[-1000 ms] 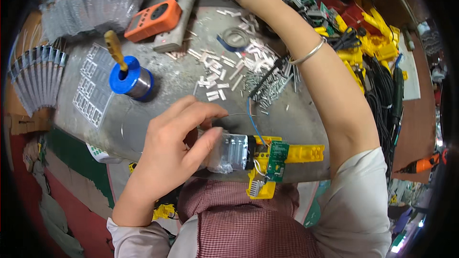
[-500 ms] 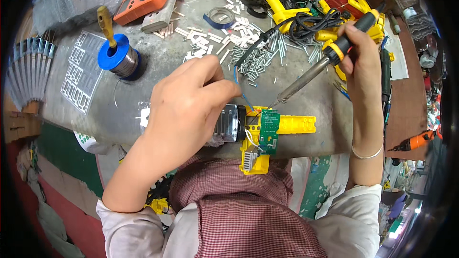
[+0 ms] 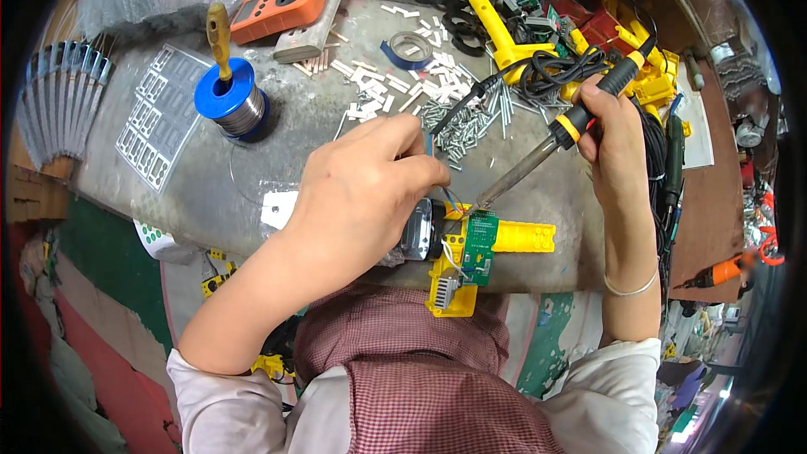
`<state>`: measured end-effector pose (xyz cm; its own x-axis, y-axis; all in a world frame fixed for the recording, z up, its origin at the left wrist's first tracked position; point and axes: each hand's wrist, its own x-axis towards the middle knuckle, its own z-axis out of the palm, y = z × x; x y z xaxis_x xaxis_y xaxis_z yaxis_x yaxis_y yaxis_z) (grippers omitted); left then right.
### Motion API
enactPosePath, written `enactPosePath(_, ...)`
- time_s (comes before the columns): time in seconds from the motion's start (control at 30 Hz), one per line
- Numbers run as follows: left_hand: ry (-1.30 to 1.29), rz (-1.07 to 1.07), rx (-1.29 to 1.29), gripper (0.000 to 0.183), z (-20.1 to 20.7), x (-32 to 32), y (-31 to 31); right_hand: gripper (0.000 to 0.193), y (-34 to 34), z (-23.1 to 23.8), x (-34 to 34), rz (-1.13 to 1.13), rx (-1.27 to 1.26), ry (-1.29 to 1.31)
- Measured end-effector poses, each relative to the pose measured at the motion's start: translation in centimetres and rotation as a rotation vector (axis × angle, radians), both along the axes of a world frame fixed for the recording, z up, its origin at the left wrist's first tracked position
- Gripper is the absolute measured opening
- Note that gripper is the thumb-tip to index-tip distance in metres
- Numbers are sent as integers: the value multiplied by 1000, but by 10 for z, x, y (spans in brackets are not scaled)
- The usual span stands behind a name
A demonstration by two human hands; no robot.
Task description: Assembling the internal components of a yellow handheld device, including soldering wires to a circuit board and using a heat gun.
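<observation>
The bench point(image 3: 336, 143), a grey rounded top, carries everything. On it, far side, lie a blue solder spool point(image 3: 229, 105), an orange meter point(image 3: 277, 8), scattered white bits point(image 3: 395, 92) and a heap of metal pins point(image 3: 471, 122); yellow housings point(image 3: 639, 76) pile up at the right.

The left hand point(image 3: 361, 197) lies curled over the near edge, fingers closed down on a blue wire point(image 3: 441, 193) and pressing a small motor point(image 3: 418, 231) against the yellow part point(image 3: 504, 240). The right hand point(image 3: 614, 147) is wrapped tight round the handle of the soldering iron point(image 3: 546, 151), whose tip comes down at the top of the green board point(image 3: 479, 248). That board sits on the yellow part at the near edge of the bench, just beside the left hand.

The step in hand looks like soldering the wire to the board. The next move would call for holding the wire dead steady on its pad while the tip heats the joint, then lifting the iron off cleanly.
</observation>
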<state>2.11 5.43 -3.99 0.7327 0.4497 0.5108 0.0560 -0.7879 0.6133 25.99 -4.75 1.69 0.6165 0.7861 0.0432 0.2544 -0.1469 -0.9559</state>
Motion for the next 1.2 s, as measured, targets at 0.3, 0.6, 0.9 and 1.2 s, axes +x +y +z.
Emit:
enactPosePath(0.3,16,5,32,20,1,0,-1,22,-3,1,-4,42,1,11)
enactPosePath(0.6,34,-8,36,20,3,-1,0,18,-2,0,-7,31,34,9)
enactPosePath(0.9,32,-2,38,19,1,0,-2,17,-3,0,-7,19,48,15)
enactPosePath(1.2,47,-11,58,19,-1,1,-4,17,-3,0,-8,18,49,25)
